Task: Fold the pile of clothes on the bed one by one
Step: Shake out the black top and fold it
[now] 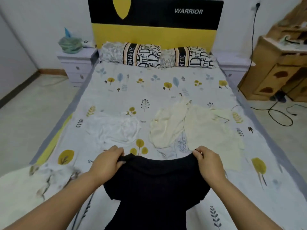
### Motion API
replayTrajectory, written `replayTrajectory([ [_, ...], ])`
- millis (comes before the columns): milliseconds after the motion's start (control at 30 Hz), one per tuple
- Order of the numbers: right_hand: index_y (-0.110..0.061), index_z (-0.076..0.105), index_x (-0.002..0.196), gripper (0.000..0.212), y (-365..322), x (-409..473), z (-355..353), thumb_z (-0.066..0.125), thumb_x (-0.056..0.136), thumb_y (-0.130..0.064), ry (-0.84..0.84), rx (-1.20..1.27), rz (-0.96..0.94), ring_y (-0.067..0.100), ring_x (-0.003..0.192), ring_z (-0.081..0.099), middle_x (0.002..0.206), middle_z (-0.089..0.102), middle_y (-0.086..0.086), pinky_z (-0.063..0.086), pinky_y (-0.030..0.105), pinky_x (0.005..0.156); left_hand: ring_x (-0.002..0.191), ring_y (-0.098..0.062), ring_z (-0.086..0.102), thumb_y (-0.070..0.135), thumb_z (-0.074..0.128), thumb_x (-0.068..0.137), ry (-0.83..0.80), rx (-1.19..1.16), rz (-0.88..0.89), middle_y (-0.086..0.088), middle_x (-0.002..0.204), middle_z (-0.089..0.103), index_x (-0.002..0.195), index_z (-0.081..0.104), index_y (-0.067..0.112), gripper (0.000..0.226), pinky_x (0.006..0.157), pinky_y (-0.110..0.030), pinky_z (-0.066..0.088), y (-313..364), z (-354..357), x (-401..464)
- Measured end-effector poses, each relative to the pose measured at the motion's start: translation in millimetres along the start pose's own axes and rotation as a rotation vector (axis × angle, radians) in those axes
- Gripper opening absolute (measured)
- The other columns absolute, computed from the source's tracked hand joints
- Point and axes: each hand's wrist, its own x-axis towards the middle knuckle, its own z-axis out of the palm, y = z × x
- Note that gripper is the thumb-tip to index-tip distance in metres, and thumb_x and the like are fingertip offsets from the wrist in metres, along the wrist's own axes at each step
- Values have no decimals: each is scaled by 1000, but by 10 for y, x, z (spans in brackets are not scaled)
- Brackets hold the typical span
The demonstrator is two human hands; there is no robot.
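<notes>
I hold a black top [154,188] by its upper edge, near the foot of the bed [166,87]. My left hand [106,163] pinches the left corner of the edge, thumb under and fingers [118,151] curled over the cloth. My right hand [209,161] pinches the right corner in the same way. The top hangs down between my arms, and its lower part leaves the view at the bottom.

Beyond my hands, more clothes lie flat on the sheet. A white garment [114,128] is crumpled to the left, just past my left hand. A cream garment [167,125] lies in the middle, and a second cream piece [212,128] spreads to the right, touching it; its near edge comes close to my right hand. At the left corner of the bed lies a pale cloth [21,185] with a plant print.

Two pillows [156,54] lean on the yellow and black headboard [154,22]. A nightstand [76,63] with a green bag [70,43] stands to the left. To the right is a wooden cabinet [279,70], and black cables [279,113] run on the floor.
</notes>
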Motion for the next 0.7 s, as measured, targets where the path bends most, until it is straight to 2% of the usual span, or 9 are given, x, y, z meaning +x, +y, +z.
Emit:
replayTrajectory([
  [100,-10,60,79,21,169,320,284,51,94,-21,-38,30,3,11,61,49,67,59,1,34,19,54,71,-16,53,16,55,89,69,-14,-36,3,79,56,90,62,12,8,54,-19,28,-127,267,257],
  [200,-9,60,80,20,281,689,537,52,95,-20,-94,45,2,15,64,49,68,57,1,34,19,55,67,-23,60,11,53,89,161,-1,-102,-4,75,68,90,65,12,12,55,-28,31,-230,434,548],
  [300,-12,59,80,17,329,1106,775,53,94,-21,-119,61,-12,14,65,48,68,54,-3,33,17,55,73,-30,62,8,54,88,269,-32,-171,-9,79,70,94,66,12,14,60,-28,32,-313,604,915],
  [433,-12,60,84,15,367,1680,1141,55,92,-24,-46,171,-9,12,68,50,79,60,2,34,23,57,69,-20,55,11,54,88,394,-202,-322,-6,80,67,98,65,12,14,61,-27,34,-419,928,1471],
  [500,-13,60,98,19,480,1883,1393,53,92,-30,-69,187,37,17,80,55,96,63,7,37,26,67,77,-24,60,17,56,89,345,-265,-381,-6,84,65,108,60,12,20,60,-27,36,-506,1198,1662],
  [533,-13,56,112,28,572,1952,1528,52,93,-34,-129,129,70,21,92,56,107,62,9,38,27,74,86,-28,61,21,58,89,272,-252,-409,-9,92,65,117,55,11,29,64,-29,39,-561,1361,1720],
  [600,-11,39,135,52,844,1999,1797,49,93,-41,-299,-48,146,29,117,48,129,53,12,39,34,91,107,-33,56,33,60,89,64,-167,-496,-15,117,58,132,41,8,53,81,-37,43,-696,1727,1746],
  [633,-9,33,139,60,973,1973,1894,48,93,-44,-365,-144,182,32,125,42,135,48,14,37,39,99,113,-36,52,38,59,88,-26,-108,-556,-17,125,53,133,37,6,59,88,-42,41,-763,1885,1712],
  [700,-7,37,135,64,1219,1884,2061,49,90,-50,-392,-348,205,35,127,39,135,46,16,37,45,101,113,-38,50,44,54,89,-122,-25,-667,-19,125,50,126,40,4,56,90,-45,39,-899,2162,1596],
])
